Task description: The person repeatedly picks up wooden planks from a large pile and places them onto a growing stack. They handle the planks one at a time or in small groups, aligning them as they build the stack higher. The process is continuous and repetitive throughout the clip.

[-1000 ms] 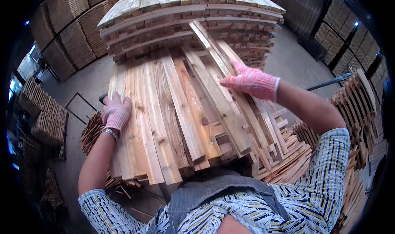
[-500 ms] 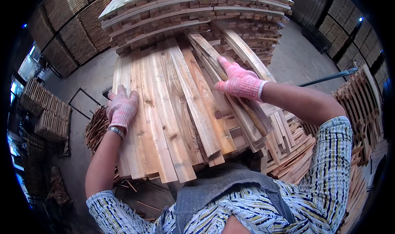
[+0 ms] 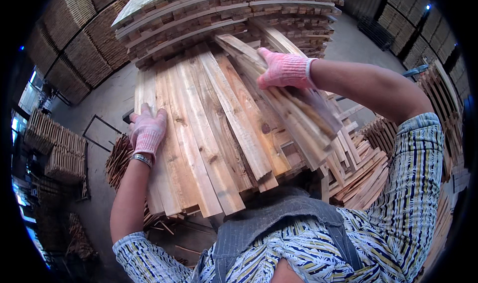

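Pale, rough-sawn wooden slats (image 3: 209, 133) lay side by side in a loose stack directly in front of the person, their near ends jutting over the person's grey apron bib (image 3: 279, 223). Both hands wore pink knitted work gloves and were well apart, one at each side of the stack. The left hand (image 3: 147, 131) rested flat, fingers spread, on the outermost slats at the left edge of the pile, a silver bracelet (image 3: 141, 159) showing at its wrist. The right hand (image 3: 285, 70) lay palm down on a bundle of narrower slats (image 3: 298, 118) that slanted across the right side of the stack, its fingers curled over their upper ends; whether it actually gripped them or only pressed on them could not be told. These slanted pieces sat tilted against the flatter boards beside them.

Behind the slats rose a taller, layered stack of crosswise boards (image 3: 224, 14). More loose slats (image 3: 368, 163) lay heaped at the lower right, under the person's right arm in its striped, patterned sleeve (image 3: 413, 183). A small bundle of thin sticks (image 3: 117, 161) sat on the grey concrete floor (image 3: 107, 101) just left of the left wrist, and further timber piles (image 3: 59, 153) stood along the left wall.
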`<action>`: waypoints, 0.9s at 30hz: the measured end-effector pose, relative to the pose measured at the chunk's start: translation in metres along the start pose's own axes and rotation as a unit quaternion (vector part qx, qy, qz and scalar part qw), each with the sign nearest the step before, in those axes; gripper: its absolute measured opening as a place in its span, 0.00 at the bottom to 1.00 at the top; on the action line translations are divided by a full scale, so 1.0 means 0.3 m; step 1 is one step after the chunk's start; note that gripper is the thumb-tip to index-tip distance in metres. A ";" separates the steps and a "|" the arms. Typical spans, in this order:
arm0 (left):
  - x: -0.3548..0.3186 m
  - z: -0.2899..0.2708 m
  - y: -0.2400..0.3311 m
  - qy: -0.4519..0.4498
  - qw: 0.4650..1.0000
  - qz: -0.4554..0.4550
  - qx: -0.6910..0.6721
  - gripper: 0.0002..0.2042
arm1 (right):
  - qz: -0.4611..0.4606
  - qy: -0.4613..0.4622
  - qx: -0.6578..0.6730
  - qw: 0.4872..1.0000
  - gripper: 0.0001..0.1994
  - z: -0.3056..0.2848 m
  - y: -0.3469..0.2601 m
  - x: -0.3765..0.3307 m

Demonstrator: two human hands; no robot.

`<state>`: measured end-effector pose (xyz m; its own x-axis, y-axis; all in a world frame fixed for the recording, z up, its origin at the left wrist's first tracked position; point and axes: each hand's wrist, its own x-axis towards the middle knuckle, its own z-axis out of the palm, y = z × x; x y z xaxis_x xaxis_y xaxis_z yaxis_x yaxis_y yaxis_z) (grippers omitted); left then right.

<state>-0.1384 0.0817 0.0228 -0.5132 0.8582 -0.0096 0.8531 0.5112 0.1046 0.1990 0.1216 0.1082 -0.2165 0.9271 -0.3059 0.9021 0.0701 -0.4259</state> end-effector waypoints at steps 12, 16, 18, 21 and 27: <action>0.021 0.025 -0.015 -0.002 0.999 -0.003 -0.036 0.36 | -0.023 0.018 -0.038 0.999 0.47 0.183 -0.077 0.024; 0.061 0.057 -0.049 0.028 0.999 0.006 -0.020 0.35 | -0.063 -0.007 -0.088 0.994 0.47 0.173 -0.130 -0.019; 0.034 0.041 -0.015 0.017 0.999 0.011 -0.029 0.35 | -0.047 -0.025 -0.081 0.995 0.46 0.178 -0.124 -0.019; 0.027 0.040 -0.013 0.012 0.999 0.011 -0.038 0.36 | -0.028 -0.031 -0.069 0.997 0.45 0.167 -0.129 0.001; 0.020 0.031 -0.026 0.022 0.996 0.041 -0.072 0.36 | -0.061 0.103 -0.010 0.993 0.41 0.054 0.027 -0.031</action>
<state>-0.1472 0.0833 0.0125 -0.4484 0.8926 0.0474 0.8714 0.4247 0.2456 0.2021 0.1076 0.0938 -0.2459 0.9667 -0.0708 0.8815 0.1927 -0.4311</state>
